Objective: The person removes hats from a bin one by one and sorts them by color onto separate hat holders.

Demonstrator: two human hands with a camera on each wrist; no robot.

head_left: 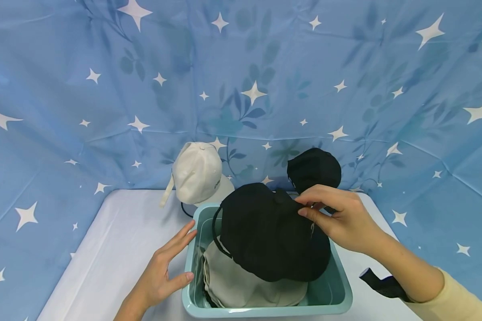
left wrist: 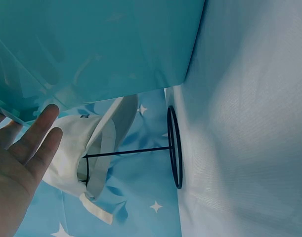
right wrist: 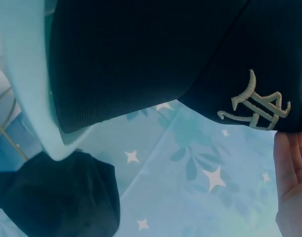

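My right hand (head_left: 341,218) pinches the crown of a black baseball cap (head_left: 265,232) between thumb and fingers. The cap is tilted over a pale green plastic bin (head_left: 265,312), its back strap toward the left. Pale embroidered lettering (right wrist: 254,106) shows on its front in the right wrist view, close to the right hand's fingers (right wrist: 289,163). Under it in the bin lies a beige-grey cap (head_left: 257,287), partly hidden. My left hand (head_left: 164,263), fingers spread and fairly straight, is at the bin's left side with its fingertips right at the rim.
Behind the bin, a white cap (head_left: 198,174) sits on a thin black wire stand (left wrist: 174,148) at the back left. Another black cap (head_left: 317,169) is at the back right. A white-covered table (head_left: 116,249) meets a blue star-patterned curtain (head_left: 241,111).
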